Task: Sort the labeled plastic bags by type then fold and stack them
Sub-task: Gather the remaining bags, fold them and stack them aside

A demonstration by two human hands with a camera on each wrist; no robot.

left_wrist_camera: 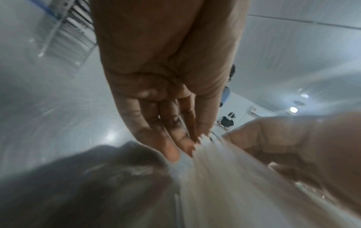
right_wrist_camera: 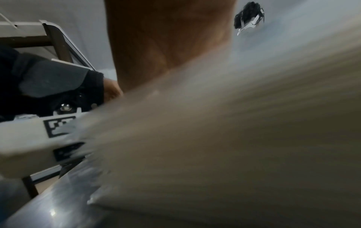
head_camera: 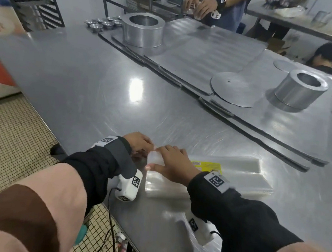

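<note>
- The stack of clear plastic bags [head_camera: 206, 177] is lying near the front edge of the steel surface [head_camera: 104, 84], a yellow label [head_camera: 207, 166] showing on top.
- The right hand [head_camera: 174, 165] is pressing flat on the stack's left end, fingers straight.
- The left hand [head_camera: 139, 143] is meeting that end; its fingertips [left_wrist_camera: 173, 152] seem to be touching the bag edges, though blur is hiding any pinch.
- Two metal rings [head_camera: 142, 30] are standing well apart beyond.
</note>
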